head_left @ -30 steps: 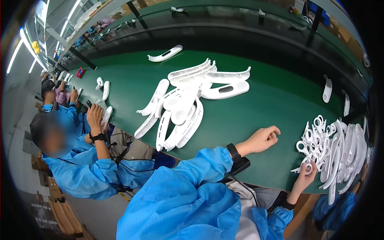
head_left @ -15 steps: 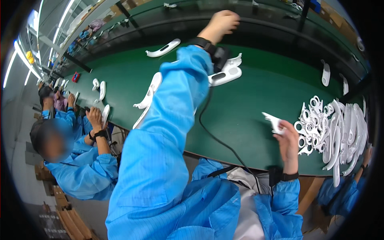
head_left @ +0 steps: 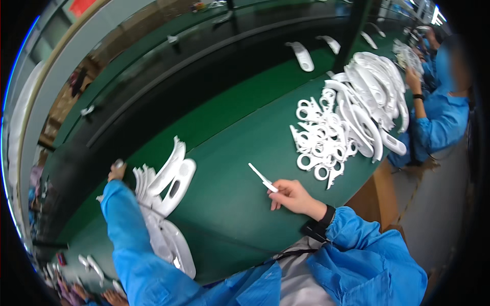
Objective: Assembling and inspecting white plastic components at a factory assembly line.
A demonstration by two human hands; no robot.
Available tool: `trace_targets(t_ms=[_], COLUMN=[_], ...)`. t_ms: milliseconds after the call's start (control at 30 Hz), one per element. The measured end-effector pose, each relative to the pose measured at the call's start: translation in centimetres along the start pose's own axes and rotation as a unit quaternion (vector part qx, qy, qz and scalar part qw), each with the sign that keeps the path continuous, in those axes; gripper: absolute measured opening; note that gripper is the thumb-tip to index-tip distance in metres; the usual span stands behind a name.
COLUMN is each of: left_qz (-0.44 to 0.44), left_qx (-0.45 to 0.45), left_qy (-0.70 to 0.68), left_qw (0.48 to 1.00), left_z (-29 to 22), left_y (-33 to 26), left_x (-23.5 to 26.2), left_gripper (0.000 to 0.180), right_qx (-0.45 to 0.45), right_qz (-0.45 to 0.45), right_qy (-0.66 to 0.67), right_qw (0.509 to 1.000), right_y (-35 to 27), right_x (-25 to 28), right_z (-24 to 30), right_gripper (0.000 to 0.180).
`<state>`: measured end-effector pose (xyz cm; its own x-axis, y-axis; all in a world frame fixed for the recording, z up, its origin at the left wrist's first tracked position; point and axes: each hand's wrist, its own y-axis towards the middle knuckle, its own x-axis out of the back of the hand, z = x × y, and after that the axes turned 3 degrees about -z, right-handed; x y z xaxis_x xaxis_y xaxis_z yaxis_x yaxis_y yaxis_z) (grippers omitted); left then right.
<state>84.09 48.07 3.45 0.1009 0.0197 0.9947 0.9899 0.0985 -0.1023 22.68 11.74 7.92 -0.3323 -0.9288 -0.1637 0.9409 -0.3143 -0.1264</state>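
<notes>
My right hand rests on the green table and pinches a thin white plastic strip that points up and to the left. My left hand reaches far out to the left, its blue sleeve lying over a stack of long white plastic shells; its fingers sit at the far end of the stack, and a small pale piece shows at the fingertips. What it grips is not clear.
A heap of small white ring-shaped parts lies right of centre, with larger white curved shells behind it. A person in blue works at the right edge. A dark conveyor channel runs along the table's far side.
The view has swung to the right. My left arm has come down from its high reach onto the shell stack. My right hand has moved left with a thin strip in its fingers.
</notes>
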Motion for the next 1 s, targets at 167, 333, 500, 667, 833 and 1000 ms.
trace_targets(t_ms=[167,333,500,667,833,1000], left_qz=[-0.009,-0.067,-0.108,-0.162,0.208,0.273], left_qx=[-0.084,-0.141,-0.273,-0.505,-0.622,-0.678], left_qy=[0.078,0.012,-0.022,-0.161,-0.187,-0.091], left_qw=[0.993,0.988,0.956,0.832,0.732,0.677], left_z=[-7.2,-10.4,-10.1,-19.2,-20.4,-21.7], left_y=[-7.8,-9.1,-12.8,-21.2,-36.8,-47.1], left_x=[5.4,6.0,10.7,17.1,18.0,10.1], left_gripper=[0.064,0.057,0.061,0.048,0.031,0.032], right_qx=[-0.007,0.035,0.038,0.026,0.147,0.057], right_qz=[-0.026,-0.057,-0.012,-0.06,-0.212,-0.223], right_qy=[0.001,-0.002,0.015,0.057,0.126,0.078], right_qw=[1.0,0.998,0.999,0.996,0.958,0.97], right_y=[0.0,-0.1,0.1,-0.4,-1.0,-4.4], right_x=[0.2,0.5,0.3,1.1,1.0,3.7], right_z=[1.0,0.9,0.9,0.8,1.5,4.4], right_gripper=[0.008,0.013,0.017,0.021,0.027,0.035])
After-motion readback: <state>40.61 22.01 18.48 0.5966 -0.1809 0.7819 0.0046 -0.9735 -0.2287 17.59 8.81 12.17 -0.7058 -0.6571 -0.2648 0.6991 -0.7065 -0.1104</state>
